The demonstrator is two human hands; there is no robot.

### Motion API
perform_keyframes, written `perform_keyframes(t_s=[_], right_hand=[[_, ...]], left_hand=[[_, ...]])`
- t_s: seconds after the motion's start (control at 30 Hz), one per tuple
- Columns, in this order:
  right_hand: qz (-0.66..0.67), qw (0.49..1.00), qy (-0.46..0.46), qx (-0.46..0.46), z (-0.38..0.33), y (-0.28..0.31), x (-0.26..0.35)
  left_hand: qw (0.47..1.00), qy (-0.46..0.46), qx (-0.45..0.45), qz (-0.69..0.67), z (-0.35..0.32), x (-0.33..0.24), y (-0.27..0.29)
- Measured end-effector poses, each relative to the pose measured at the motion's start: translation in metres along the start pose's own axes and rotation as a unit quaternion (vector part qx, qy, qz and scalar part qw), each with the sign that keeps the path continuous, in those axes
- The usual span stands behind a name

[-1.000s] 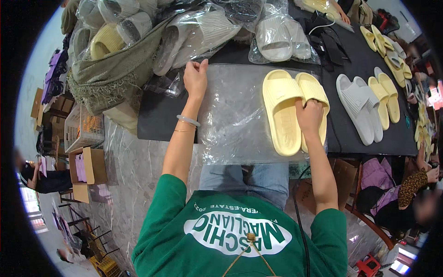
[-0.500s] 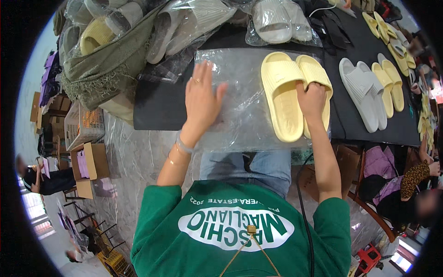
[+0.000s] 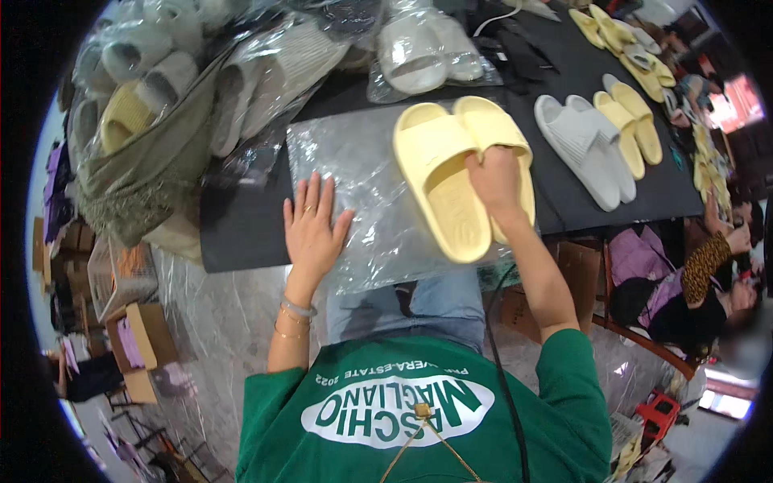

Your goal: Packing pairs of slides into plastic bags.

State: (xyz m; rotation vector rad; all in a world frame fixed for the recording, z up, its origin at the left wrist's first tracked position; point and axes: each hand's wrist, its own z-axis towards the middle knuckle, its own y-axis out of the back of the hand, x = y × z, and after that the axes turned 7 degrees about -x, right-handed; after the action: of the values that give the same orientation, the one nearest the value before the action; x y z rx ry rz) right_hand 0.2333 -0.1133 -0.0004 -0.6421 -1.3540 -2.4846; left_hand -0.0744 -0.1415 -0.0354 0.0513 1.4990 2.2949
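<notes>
My right hand [image 3: 497,187] is closed on a pair of pale yellow slide sandals [image 3: 451,217], its thumb between the two and its fingers inside the right one's strap opening. The slides lie side by side, toes away from me, over the right part of a clear plastic bag [image 3: 362,189]. My left hand [image 3: 315,232] rests flat with fingers spread on the left edge of that bag, with nothing in it. The bag is spread on a black tabletop [image 3: 241,229], its near edge hanging over towards my lap.
On the right of the table lie grey slides [image 3: 586,153] and another yellow pair [image 3: 628,125]. Bagged slides [image 3: 427,52] line the far side; a heap of them [image 3: 133,113] fills the far left. A black cable [image 3: 506,346] runs down past my right arm.
My left hand has come down from above the bag onto its left edge. The right hand keeps its hold on the yellow slides. The whole view has shifted, with the table scene now further left.
</notes>
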Motion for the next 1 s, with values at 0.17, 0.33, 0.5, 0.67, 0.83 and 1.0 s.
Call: perform_keyframes(t_s=[0.17, 0.33, 0.5, 0.67, 0.83, 1.0], right_hand=[[0.05, 0.992, 0.064, 0.091, -0.017, 0.026, 0.068], [-0.002, 0.982, 0.107, 0.154, -0.057, -0.022, 0.064], [0.057, 0.983, 0.076, 0.16, -0.05, -0.007, 0.049], [0.007, 0.993, 0.028, 0.111, -0.025, -0.004, 0.009], [0.018, 0.996, 0.079, 0.038, -0.033, -0.002, 0.009], [0.012, 0.997, 0.05, 0.049, -0.037, 0.009, 0.012]], left_hand=[[1.0, -0.002, 0.02, 0.011, -0.002, 0.0, -0.006], [0.999, 0.009, 0.048, 0.013, 0.0, 0.004, -0.004], [0.998, 0.012, 0.044, 0.03, 0.0, 0.005, -0.006], [0.999, 0.021, 0.036, 0.013, 0.003, -0.003, -0.001], [0.999, 0.02, 0.034, 0.009, 0.002, -0.004, 0.001], [0.999, 0.022, 0.037, 0.006, 0.004, -0.005, 0.001]])
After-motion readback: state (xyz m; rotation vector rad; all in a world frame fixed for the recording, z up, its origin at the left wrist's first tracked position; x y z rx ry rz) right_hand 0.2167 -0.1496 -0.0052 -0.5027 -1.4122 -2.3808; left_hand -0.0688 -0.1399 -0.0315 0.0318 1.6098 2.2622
